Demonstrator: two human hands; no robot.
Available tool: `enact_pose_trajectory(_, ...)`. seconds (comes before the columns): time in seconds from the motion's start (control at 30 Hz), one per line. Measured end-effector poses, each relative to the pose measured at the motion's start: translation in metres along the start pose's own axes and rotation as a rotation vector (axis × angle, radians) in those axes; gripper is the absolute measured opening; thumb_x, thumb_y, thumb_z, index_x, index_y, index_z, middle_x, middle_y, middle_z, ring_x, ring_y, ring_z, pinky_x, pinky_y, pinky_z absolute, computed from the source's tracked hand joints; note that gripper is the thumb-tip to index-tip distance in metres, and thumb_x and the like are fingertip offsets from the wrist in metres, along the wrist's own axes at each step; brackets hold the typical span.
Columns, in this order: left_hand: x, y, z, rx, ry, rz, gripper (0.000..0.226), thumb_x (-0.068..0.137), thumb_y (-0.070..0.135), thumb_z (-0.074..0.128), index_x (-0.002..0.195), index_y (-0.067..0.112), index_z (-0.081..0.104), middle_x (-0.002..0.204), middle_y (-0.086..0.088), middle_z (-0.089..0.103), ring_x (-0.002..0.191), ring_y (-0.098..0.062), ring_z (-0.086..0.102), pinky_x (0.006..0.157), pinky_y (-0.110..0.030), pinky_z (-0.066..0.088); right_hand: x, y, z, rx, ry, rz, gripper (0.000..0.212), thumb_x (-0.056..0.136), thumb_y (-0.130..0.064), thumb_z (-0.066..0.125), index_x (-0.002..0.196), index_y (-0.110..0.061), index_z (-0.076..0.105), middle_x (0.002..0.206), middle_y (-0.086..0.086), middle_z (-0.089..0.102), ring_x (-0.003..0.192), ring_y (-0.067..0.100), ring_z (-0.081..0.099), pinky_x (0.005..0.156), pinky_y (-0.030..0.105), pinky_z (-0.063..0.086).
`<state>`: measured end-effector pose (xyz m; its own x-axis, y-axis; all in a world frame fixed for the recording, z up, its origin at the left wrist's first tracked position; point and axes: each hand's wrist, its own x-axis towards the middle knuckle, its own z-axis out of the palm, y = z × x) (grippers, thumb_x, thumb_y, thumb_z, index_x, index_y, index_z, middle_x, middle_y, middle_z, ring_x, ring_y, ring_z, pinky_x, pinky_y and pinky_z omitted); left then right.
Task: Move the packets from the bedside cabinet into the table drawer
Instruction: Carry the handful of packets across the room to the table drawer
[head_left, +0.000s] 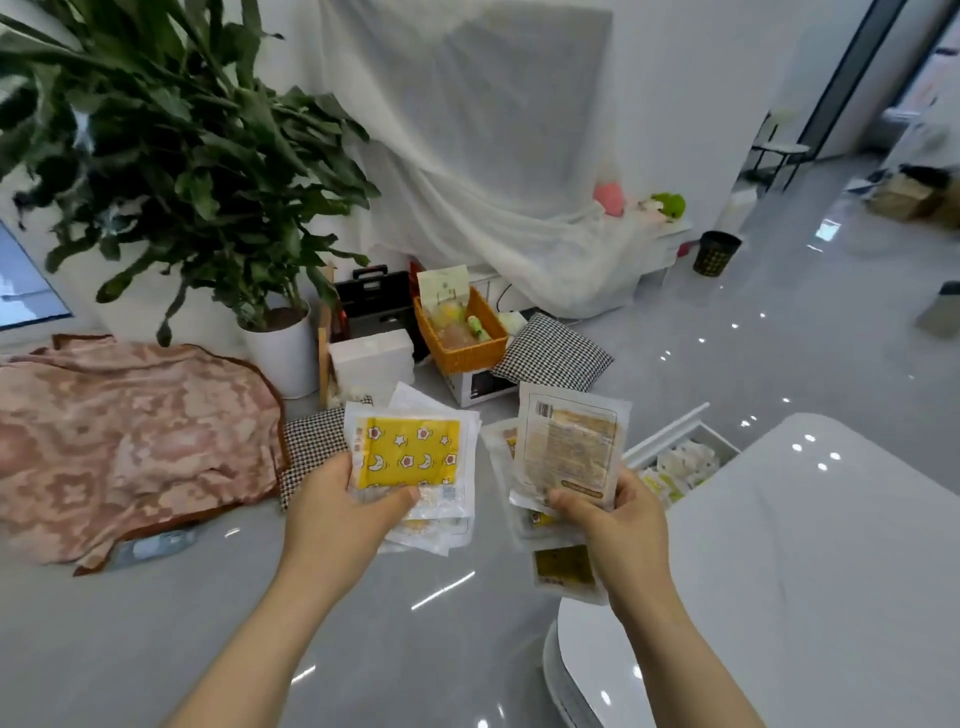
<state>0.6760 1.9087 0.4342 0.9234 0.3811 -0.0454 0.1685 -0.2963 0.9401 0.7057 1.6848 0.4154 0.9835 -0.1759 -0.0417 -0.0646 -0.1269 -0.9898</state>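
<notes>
The left hand (337, 512) grips a loose stack of clear plastic packets (410, 449). Its thumb is clamped across the lower front of the top packet, which shows a yellow panel printed with stars and moons. The fingers are hidden beneath the stack. The packets fan out above and to the right of this hand, their edges uneven.

The right hand (618, 525) holds a second stack of clear plastic packets (569, 447). The thumb pinches the bottom edge of the top one, whose printed back with a barcode faces up. The fingers curl behind the stack's right side. One packet of this stack, with a yellow panel, hangs below the hand. The two stacks are near each other but apart, both held in the air over the glossy grey floor (156, 649).

Just right of the right-hand stack, an open white drawer (665, 434) juts from the far left edge of the glossy white table (805, 545). More packets (680, 465) lie inside it, heaped against its near side.

Beyond the hands stand a large green potted plant (171, 156) and an orange wicker basket (462, 338), and a pink patterned blanket (119, 441) lies on the left.
</notes>
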Motion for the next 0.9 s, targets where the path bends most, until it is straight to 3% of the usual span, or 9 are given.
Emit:
enact_pose_trajectory(0.13, 0.055, -0.008, 0.019, 0.04, -0.113, -0.021, 0.022, 0.071, 0.011, 0.079, 0.085, 0.025, 0.07, 0.08, 0.014, 0.073, 0.078, -0.004, 0.067, 0.065, -0.022, 0.049, 0.031, 0.01, 0.012, -0.023, 0.092, 0.061, 0.027, 0.073, -0.001, 0.075, 0.092, -0.02, 0.071, 0.086, -0.011, 0.074, 0.077, 0.0, 0.068, 0.06, 0.008, 0.05)
enact_pose_trajectory(0.27, 0.103, -0.01, 0.046, 0.089, -0.224, -0.004, 0.023, 0.072, 0.01, 0.079, 0.08, 0.028, 0.067, 0.079, 0.014, 0.07, 0.075, 0.0, 0.064, 0.059, -0.016, 0.043, 0.065, 0.024, 0.018, -0.016, 0.19, 0.125, 0.03, 0.073, -0.002, 0.076, 0.089, -0.026, 0.069, 0.087, -0.01, 0.074, 0.081, 0.005, 0.069, 0.07, 0.02, 0.052)
enact_pose_trajectory(0.47, 0.183, -0.012, 0.097, 0.166, -0.372, -0.038, 0.02, 0.072, 0.011, 0.078, 0.085, 0.024, 0.07, 0.082, 0.008, 0.074, 0.079, -0.01, 0.069, 0.072, -0.031, 0.056, 0.137, 0.05, 0.022, 0.011, 0.274, 0.206, 0.03, 0.074, -0.002, 0.075, 0.085, -0.03, 0.068, 0.086, -0.011, 0.073, 0.083, 0.008, 0.069, 0.076, 0.027, 0.054)
enact_pose_trajectory(0.7, 0.27, 0.002, 0.161, 0.28, -0.483, -0.029, 0.018, 0.075, 0.009, 0.076, 0.085, 0.022, 0.068, 0.08, 0.011, 0.071, 0.073, -0.003, 0.065, 0.054, -0.014, 0.045, 0.227, 0.071, 0.014, 0.047, 0.337, 0.317, 0.027, 0.077, -0.005, 0.073, 0.09, -0.028, 0.065, 0.091, -0.013, 0.069, 0.087, 0.008, 0.066, 0.079, 0.027, 0.053)
enact_pose_trajectory(0.83, 0.311, 0.004, 0.196, 0.333, -0.533, -0.063, 0.017, 0.072, 0.011, 0.077, 0.083, 0.022, 0.069, 0.081, 0.007, 0.072, 0.077, -0.013, 0.067, 0.07, -0.032, 0.054, 0.27, 0.085, 0.006, 0.007, 0.404, 0.378, 0.028, 0.076, -0.005, 0.073, 0.098, -0.022, 0.067, 0.095, -0.008, 0.07, 0.091, 0.013, 0.066, 0.08, 0.029, 0.054)
enact_pose_trajectory(0.9, 0.332, 0.005, 0.21, 0.347, -0.572, -0.065, 0.017, 0.072, 0.013, 0.077, 0.084, 0.022, 0.069, 0.082, 0.007, 0.072, 0.078, -0.013, 0.067, 0.071, -0.031, 0.054, 0.285, 0.09, 0.004, 0.018, 0.441, 0.412, 0.028, 0.077, -0.005, 0.072, 0.1, -0.02, 0.066, 0.095, -0.007, 0.069, 0.089, 0.012, 0.066, 0.072, 0.023, 0.052)
